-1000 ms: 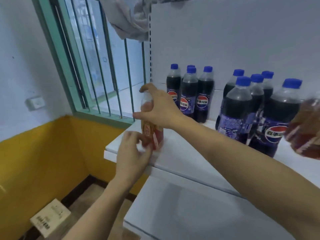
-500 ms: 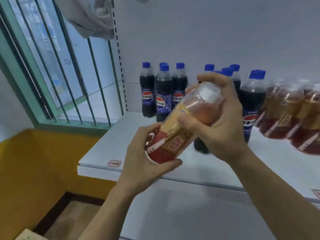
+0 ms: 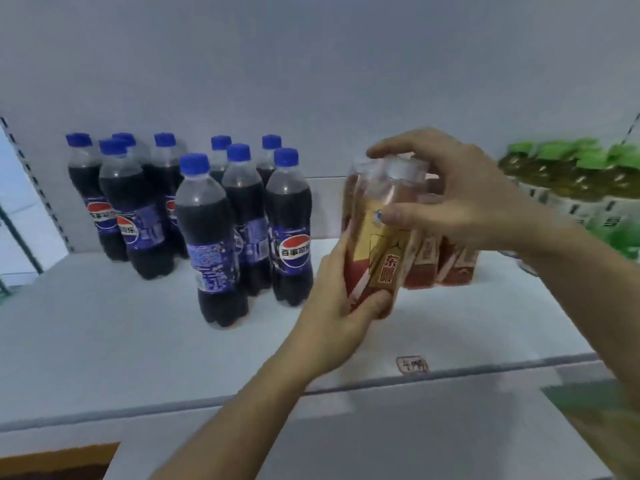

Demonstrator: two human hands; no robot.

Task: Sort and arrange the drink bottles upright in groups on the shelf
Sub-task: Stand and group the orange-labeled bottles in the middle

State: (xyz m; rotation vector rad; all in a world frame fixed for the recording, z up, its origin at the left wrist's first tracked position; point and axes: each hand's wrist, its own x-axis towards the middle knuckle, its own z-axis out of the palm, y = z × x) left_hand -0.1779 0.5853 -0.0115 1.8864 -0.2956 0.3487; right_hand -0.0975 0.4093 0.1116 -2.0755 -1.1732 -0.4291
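Right of centre, the tea bottle (image 3: 379, 237) is held nearly upright, cap tipped slightly right, just in front of the red-labelled group (image 3: 446, 261); left hand (image 3: 341, 317) fingers wrap its base, right hand (image 3: 460, 202) fingers pinch its cap; shelf (image 3: 138, 341) lies just below.

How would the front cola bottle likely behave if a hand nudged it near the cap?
The front cola bottle is tall on a narrow base, so it would probably tip rather than slide. It looks nearly full, so likely fairly heavy. If it fell, its round body might roll on the shelf.
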